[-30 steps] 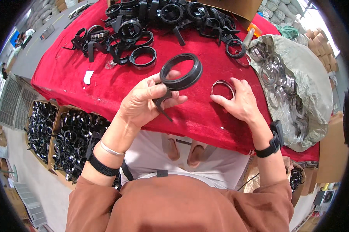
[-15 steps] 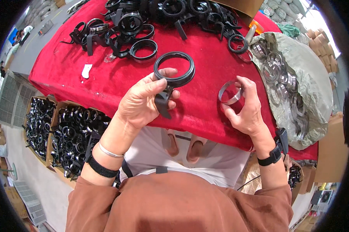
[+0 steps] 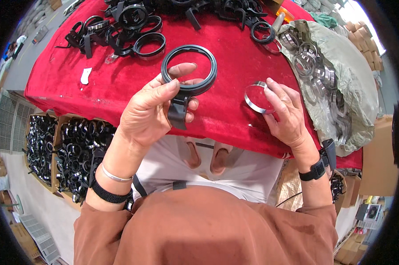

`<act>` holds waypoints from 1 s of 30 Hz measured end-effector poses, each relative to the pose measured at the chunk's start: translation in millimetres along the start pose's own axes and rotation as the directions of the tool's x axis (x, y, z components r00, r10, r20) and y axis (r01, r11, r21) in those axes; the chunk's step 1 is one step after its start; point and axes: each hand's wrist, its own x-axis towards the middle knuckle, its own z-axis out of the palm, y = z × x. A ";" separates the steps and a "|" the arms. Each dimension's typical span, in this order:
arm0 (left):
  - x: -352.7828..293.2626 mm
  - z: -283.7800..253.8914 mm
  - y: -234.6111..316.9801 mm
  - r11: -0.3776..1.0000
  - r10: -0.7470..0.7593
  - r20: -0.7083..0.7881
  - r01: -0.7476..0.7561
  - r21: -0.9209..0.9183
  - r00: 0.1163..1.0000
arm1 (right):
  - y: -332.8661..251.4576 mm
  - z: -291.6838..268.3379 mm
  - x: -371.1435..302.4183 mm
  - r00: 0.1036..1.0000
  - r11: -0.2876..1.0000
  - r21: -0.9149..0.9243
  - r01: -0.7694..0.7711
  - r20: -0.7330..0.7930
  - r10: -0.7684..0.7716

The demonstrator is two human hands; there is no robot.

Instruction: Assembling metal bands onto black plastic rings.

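Note:
My left hand (image 3: pixel 148 104) grips a black plastic ring with a tab handle (image 3: pixel 211 81), its fingers passing through and around the lower left of the ring. The tab points down under my fingers. To the right, my right hand (image 3: pixel 287 110) pinches a thin shiny metal band (image 3: pixel 251 104) between thumb and fingertips. The band is held tilted above the red cloth, apart from the black ring.
A red-covered table (image 3: pixel 120 95) carries several black ring parts (image 3: pixel 149 45) along its far side. At right lies a pale sack (image 3: pixel 356 88) with metal bands (image 3: pixel 316 66). Boxes of black parts (image 3: pixel 78 154) stand lower left. A white scrap (image 3: pixel 85 76) lies on the cloth.
The view has shifted, so the table's far items sit higher. My right hand has turned the metal band to another tilt. The black ring faces me more openly in my left hand.

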 end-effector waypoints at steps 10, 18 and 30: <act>-5.8 0.9 -4.2 0.999 -0.053 0.008 0.053 -0.006 0.999 | 2.9 -3.6 0.7 0.779 0.713 0.321 -0.624 0.331 0.533; -5.2 6.1 -13.8 0.957 -0.239 0.009 0.237 -0.167 0.971 | 11.8 -19.0 20.7 0.813 0.844 0.178 -0.506 0.424 0.398; -6.2 24.0 -14.5 0.959 -0.177 -0.240 0.222 0.176 0.954 | -19.8 -41.5 74.0 0.819 0.745 0.369 -0.556 0.394 0.417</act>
